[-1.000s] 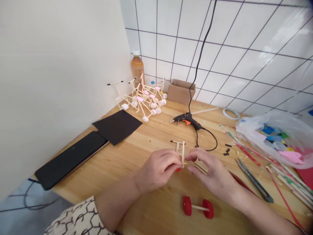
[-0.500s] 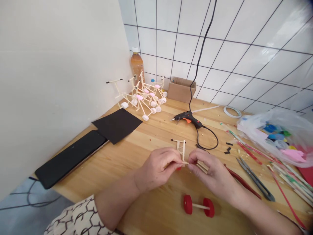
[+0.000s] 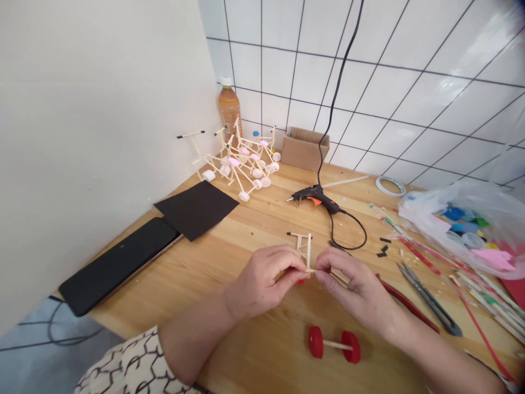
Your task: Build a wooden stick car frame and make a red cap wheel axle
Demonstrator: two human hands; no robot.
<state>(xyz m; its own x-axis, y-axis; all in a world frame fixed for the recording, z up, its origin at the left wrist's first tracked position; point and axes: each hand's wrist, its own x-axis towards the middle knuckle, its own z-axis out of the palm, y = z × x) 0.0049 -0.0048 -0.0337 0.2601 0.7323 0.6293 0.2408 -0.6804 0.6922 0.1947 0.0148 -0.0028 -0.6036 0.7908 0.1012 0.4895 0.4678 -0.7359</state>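
My left hand (image 3: pixel 266 276) pinches a thin wooden stick (image 3: pixel 310 271) near one end, and my right hand (image 3: pixel 356 287) pinches it from the other side. Just behind my fingertips stands a small wooden stick frame (image 3: pixel 308 249) with a black-tipped crossbar; a bit of red shows beneath it, mostly hidden by my left hand. More sticks lie partly under my right hand. Nearer to me, two red wheels (image 3: pixel 315 342) joined by a wooden axle (image 3: pixel 337 345) rest on the table.
A glue gun (image 3: pixel 315 197) with its cord lies behind my hands. Left are a phone (image 3: pixel 121 262) and black sheet (image 3: pixel 197 209). Stick models (image 3: pixel 246 158), a bottle (image 3: pixel 229 109) and a box (image 3: pixel 305 150) stand behind. Right are scissors (image 3: pixel 430 301), red-handled pliers (image 3: pixel 406 303) and a plastic bag (image 3: pixel 471 219).
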